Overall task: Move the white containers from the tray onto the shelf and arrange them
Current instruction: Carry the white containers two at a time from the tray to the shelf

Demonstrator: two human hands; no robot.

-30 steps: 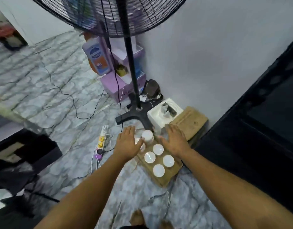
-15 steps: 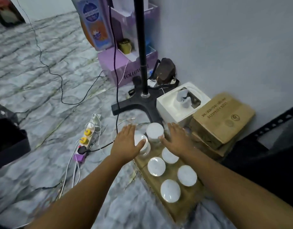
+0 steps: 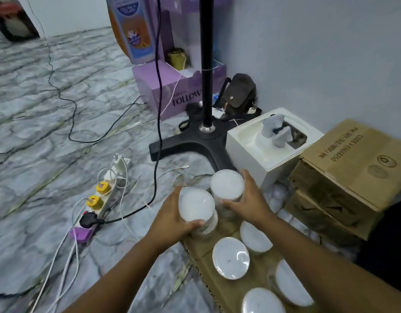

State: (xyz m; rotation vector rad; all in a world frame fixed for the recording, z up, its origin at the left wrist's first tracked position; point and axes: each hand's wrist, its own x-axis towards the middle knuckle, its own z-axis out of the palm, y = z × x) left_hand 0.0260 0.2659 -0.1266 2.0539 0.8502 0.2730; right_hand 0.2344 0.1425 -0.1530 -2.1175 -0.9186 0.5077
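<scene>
From my head camera: my left hand (image 3: 172, 218) has its fingers wrapped round one white-lidded container (image 3: 198, 207); my right hand (image 3: 249, 199) grips another (image 3: 227, 185), both at the cardboard tray's (image 3: 217, 288) far end. Four more containers (image 3: 231, 257) sit on the tray nearer me, beside the white box (image 3: 258, 154).

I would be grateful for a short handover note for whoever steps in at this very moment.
Left hand: grips a white-lidded container at the tray's far left corner.
Right hand: grips the neighbouring container at the far end.
Cardboard tray lies on the floor beside the fan base; four more containers stand on it, the nearest-centre one here.
Done: both far containers gripped; I cannot tell if they have left the tray. None is shelved.
Left: carry these two to the shelf, which is out of view, fetch the other four, then arrange all six.
</scene>
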